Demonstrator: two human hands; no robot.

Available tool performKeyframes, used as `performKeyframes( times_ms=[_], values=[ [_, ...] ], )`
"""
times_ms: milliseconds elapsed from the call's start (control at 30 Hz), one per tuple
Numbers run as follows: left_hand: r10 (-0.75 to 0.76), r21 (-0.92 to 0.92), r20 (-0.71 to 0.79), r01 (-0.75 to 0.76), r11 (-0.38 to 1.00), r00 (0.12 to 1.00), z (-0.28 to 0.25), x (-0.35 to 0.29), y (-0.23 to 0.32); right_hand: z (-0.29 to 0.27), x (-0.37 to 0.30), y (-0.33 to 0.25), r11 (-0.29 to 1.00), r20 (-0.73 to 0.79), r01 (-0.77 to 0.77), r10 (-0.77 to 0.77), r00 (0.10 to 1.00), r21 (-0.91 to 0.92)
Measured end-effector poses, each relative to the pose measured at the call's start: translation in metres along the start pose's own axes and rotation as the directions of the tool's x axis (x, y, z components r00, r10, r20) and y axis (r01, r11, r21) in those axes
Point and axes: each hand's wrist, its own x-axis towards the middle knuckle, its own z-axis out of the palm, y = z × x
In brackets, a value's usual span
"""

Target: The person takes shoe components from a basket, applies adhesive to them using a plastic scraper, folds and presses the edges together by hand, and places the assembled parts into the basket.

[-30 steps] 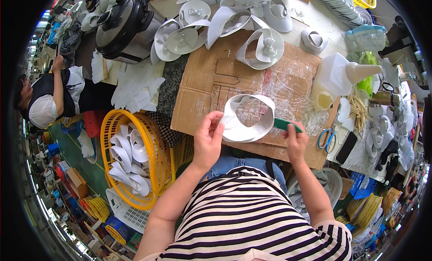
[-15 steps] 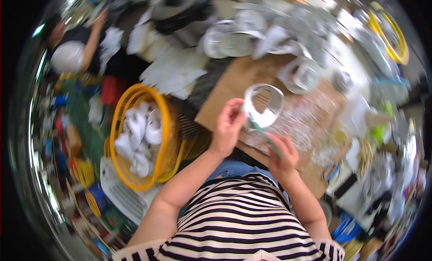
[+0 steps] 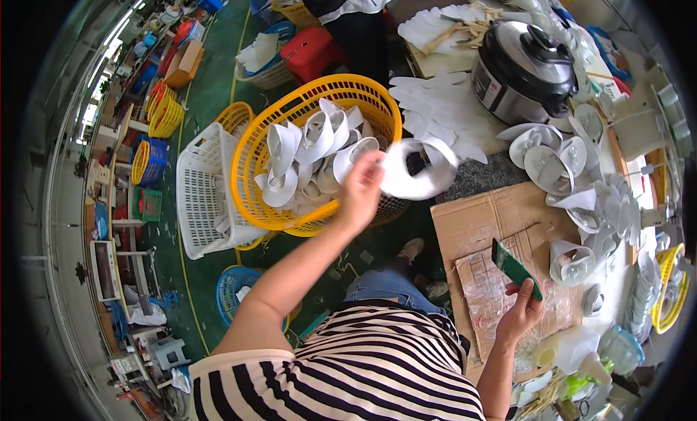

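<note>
My left hand is closed on the edge of a white ring-shaped collar, slightly blurred by motion. The collar hangs just past the right rim of a large yellow plastic basket. Inside the basket lie several curled white pieces. Over the brown cardboard on the worktable, my right hand grips the lower end of a flat green tool with a dark far end. The tool is tilted and apart from the collar; its exact kind cannot be made out.
Flat white cut pieces and a black-and-silver electric cooker stand beyond the cardboard. Curled white pieces crowd the table's right side. A white basket and a blue basket are at the left. Another person stands at the top.
My view has swung left. My left hand has carried the collar off the cardboard area to the yellow basket's side. The green tool in my right hand has come away from the collar.
</note>
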Motion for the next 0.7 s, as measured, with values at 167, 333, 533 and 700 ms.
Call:
performKeyframes(
  times_ms=[167,333,533,700],
  values=[
    [0.565,0.759,0.144,-0.457,0.464,0.813,-0.094,0.054,-0.004,0.012,0.0,0.009,0.996,0.048,-0.084,0.083,0.995,0.009],
    [0.264,0.792,0.488,-0.549,0.268,0.832,-0.139,0.031,-0.111,0.031,-0.006,0.005,0.991,0.102,-0.128,0.123,0.987,0.049],
    [0.196,0.788,0.234,-0.304,0.536,0.952,-0.109,0.027,-0.15,0.015,-0.011,0.006,0.987,-0.033,-0.161,0.162,0.986,0.025],
    [0.044,0.858,0.165,-0.166,0.487,0.985,-0.105,0.033,-0.142,0.002,-0.014,0.018,0.97,-0.079,-0.241,0.243,0.967,0.042]
  ],
)
